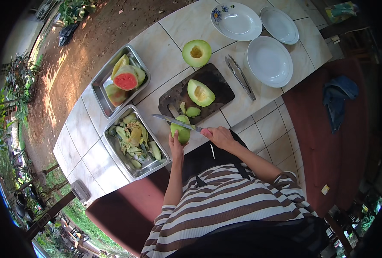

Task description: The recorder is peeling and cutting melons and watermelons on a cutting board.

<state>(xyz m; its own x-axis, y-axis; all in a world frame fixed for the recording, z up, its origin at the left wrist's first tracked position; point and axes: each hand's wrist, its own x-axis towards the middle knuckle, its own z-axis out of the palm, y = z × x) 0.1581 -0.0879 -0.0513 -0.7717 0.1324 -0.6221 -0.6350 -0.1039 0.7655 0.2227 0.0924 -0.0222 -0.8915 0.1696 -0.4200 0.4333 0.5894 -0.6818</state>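
Observation:
My left hand (177, 146) holds a green melon piece (180, 133) just off the near edge of a dark cutting board (218, 79). In my right hand (220, 137) is the handle of a long kitchen knife (174, 121), its blade lying across the melon piece and pointing left. On the board rest a melon wedge (201, 93) with a hollowed seed cavity and small green peel scraps (193, 112). Beyond the board sits a melon half (196, 53), cut face up. Metal tongs (241, 77) lie right of the board.
Left on the tiled table (92, 161), one steel tray (99, 100) holds watermelon and melon pieces; a nearer steel tray (134, 175) holds peelings. White plates (270, 61) and a flowered plate (239, 22) stand at the back right. A red bench (323, 145) is at the right.

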